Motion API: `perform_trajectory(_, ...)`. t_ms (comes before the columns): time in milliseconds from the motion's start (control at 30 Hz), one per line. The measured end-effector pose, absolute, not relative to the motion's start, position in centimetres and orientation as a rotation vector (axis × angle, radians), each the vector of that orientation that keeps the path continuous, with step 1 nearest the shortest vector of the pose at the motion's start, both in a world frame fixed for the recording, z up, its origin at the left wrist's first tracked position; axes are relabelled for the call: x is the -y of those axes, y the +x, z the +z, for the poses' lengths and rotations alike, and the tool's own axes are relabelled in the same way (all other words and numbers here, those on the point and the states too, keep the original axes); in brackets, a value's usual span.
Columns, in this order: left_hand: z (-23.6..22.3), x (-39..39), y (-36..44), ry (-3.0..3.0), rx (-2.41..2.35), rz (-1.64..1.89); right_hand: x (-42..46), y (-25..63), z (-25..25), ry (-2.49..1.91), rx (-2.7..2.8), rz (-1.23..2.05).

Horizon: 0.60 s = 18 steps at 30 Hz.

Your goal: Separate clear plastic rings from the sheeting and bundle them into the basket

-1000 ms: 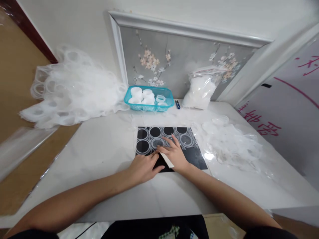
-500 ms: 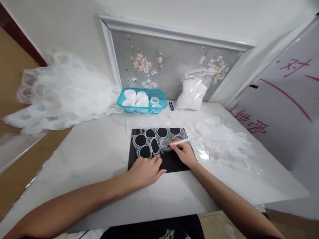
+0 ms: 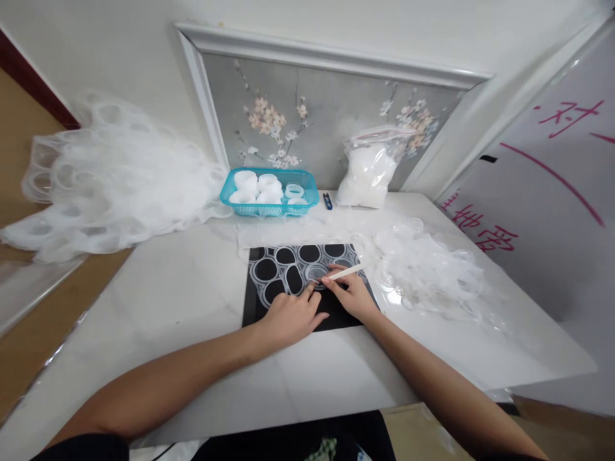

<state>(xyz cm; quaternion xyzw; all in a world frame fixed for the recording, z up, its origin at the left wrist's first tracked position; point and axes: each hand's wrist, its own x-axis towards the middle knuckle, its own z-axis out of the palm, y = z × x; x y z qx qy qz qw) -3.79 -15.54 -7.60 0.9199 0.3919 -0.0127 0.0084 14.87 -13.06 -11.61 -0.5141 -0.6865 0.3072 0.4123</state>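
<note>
My right hand pinches a thin white stick, its tip low over a ring of the translucent ring-patterned sheet. That sheet lies on a black mat, and dark ovals show through its rings. My left hand rests on the mat's front part with fingers stretched out, the index fingertip touching the sheet's edge near the stick's tip. What exactly the tip meets is too small to make out.
Behind the mat stands a blue basket of white round pieces. Beside it are small blue snips and a clear bag of white material. Translucent ring sheets heap up at left, and more sheets lie at right.
My left hand has slid right and a little forward, its index finger now closer to the stick's tip. The right hand keeps its pinch on the stick. The view has shifted slightly.
</note>
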Motion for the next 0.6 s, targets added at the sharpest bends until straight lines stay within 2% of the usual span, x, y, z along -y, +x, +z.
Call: perform_trajectory(600, -8.37, 15.42, -3.99, 2.922, -1.192, -0.058, 12.86, 14.76, -11.79, -1.361, 1.719, 0.797)
